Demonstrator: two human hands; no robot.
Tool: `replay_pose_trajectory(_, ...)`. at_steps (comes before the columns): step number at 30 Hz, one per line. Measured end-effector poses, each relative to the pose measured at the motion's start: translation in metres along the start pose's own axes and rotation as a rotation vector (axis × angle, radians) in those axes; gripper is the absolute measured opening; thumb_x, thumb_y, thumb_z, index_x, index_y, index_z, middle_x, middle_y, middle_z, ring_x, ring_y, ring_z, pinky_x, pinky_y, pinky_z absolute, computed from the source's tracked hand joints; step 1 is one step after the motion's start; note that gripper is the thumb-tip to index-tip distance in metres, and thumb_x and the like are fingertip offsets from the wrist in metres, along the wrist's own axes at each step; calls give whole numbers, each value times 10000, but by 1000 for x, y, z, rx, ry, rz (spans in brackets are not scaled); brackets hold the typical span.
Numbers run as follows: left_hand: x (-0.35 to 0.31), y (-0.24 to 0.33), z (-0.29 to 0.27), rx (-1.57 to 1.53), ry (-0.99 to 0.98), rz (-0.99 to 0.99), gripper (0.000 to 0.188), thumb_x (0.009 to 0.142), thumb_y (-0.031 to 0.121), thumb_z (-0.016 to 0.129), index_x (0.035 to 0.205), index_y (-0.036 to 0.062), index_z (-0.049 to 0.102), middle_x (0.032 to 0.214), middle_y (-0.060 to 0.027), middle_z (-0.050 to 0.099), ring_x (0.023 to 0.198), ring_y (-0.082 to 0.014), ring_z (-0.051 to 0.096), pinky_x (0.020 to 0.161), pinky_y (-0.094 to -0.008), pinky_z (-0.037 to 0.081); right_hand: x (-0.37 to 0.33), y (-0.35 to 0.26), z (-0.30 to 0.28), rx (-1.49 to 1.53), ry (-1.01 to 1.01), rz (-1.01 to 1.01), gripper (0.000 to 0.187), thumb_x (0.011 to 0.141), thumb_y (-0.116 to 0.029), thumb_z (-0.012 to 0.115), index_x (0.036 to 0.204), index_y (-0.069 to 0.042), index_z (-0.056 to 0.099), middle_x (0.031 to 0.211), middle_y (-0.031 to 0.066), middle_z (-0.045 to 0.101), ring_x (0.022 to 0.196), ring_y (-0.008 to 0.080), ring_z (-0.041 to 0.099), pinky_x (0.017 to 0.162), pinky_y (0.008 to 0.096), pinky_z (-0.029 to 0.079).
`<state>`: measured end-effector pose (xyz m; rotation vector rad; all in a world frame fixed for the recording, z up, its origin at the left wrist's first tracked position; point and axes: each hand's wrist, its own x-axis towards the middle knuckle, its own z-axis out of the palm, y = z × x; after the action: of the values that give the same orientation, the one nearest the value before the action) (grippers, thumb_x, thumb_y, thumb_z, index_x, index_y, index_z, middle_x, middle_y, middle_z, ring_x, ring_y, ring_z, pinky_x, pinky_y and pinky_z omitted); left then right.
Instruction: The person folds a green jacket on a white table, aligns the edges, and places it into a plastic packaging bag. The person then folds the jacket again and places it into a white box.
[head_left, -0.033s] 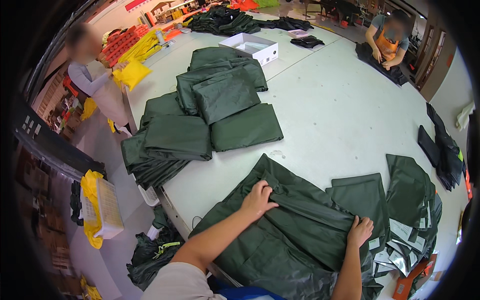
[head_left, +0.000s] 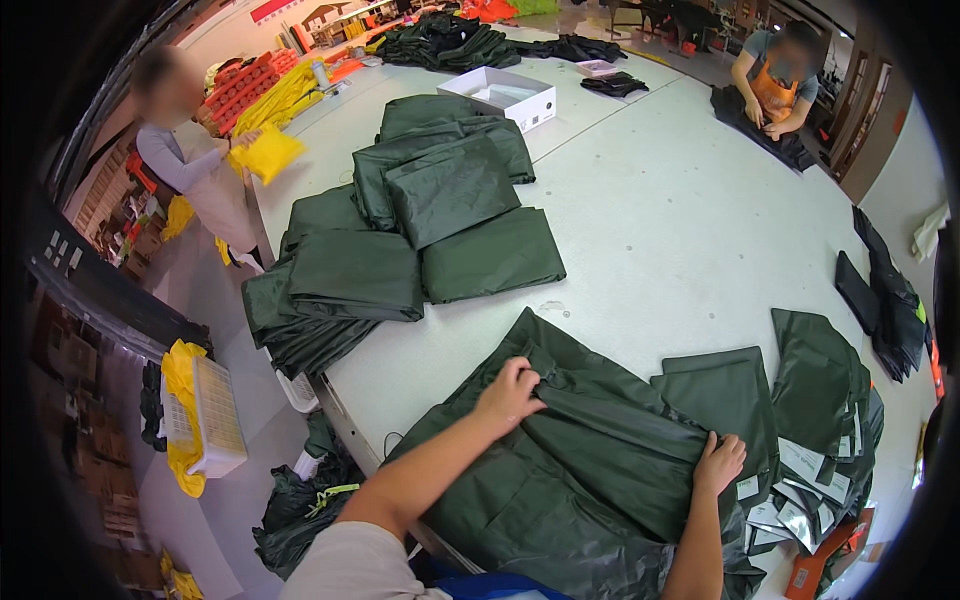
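Observation:
A large dark green garment (head_left: 590, 470) of slightly shiny fabric lies spread in front of me, partly folded and creased. My left hand (head_left: 508, 395) rests at its upper left part, by a bunched fold, with bent fingers and the thumb apart from them. At the right side of the same garment, my right hand (head_left: 720, 462) has its fingers curled on the fabric edge. Part of that grip is hidden. Beyond my left hand, folded dark green garments (head_left: 455, 190) lie piled. Close to my right hand is a flat folded green piece (head_left: 715, 385).
Green pieces (head_left: 815, 380) and silvery-white packets (head_left: 795, 515) lie at the right, near an orange box (head_left: 835, 560). A white box (head_left: 500, 95) stands farther back. A basket with yellow fabric (head_left: 215, 420) is off the table's left side. Two people work at the far edges.
My left hand has shifted slightly left and up over the fabric. My right hand stays in place. The person at the far left moves the yellow piece a little.

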<state>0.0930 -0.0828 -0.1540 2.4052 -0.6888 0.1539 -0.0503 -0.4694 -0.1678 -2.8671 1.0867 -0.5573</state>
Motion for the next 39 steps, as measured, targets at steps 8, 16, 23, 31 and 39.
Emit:
replay_pose_trajectory(8, 21, -33, -80, -404, -210, -664, 149, 862, 119, 653, 969, 48, 578, 906, -90, 609, 771, -213, 607, 657, -350, 515, 0, -1, -1, 23, -3, 7, 318, 872, -365, 615, 919, -65, 522, 952, 107, 517, 935, 321, 518, 772, 442, 417)
replay_pose_trajectory(16, 21, -5, -85, -1537, -4, -905, 219, 981, 230, 497, 1020, 41, 599, 999, -43, 633, 858, -145, 597, 732, -325, 511, -1, 1, -1, 22, -4, 13, 322, 873, -373, 611, 916, -66, 527, 955, 104, 519, 938, 319, 518, 779, 439, 414)
replay_pose_trajectory(23, 26, -48, -79, -101, -193, -523, 369, 926, 348, 556, 1116, 31, 555, 1004, -162, 633, 873, -288, 632, 794, -384, 492, 1, -4, -3, 1, -6, 7, 325, 876, -375, 606, 920, -62, 529, 953, 103, 518, 940, 316, 518, 774, 440, 413)
replay_pose_trajectory(31, 71, 7, -33, 399, -329, -144, 132, 818, 89, 551, 905, -5, 584, 1001, -183, 602, 933, -328, 616, 768, -410, 530, -1, 0, 0, 7, -21, 5, 330, 877, -374, 602, 923, -56, 526, 953, 112, 515, 944, 321, 514, 779, 440, 411)
replay_pose_trajectory(39, 76, -54, -35, -101, -419, -257, 232, 777, 48, 544, 986, 53, 645, 920, -138, 672, 875, -278, 642, 784, -391, 503, -1, -2, 0, 47, -19, 3, 337, 874, -379, 604, 927, -55, 526, 960, 113, 516, 952, 322, 510, 797, 434, 407)
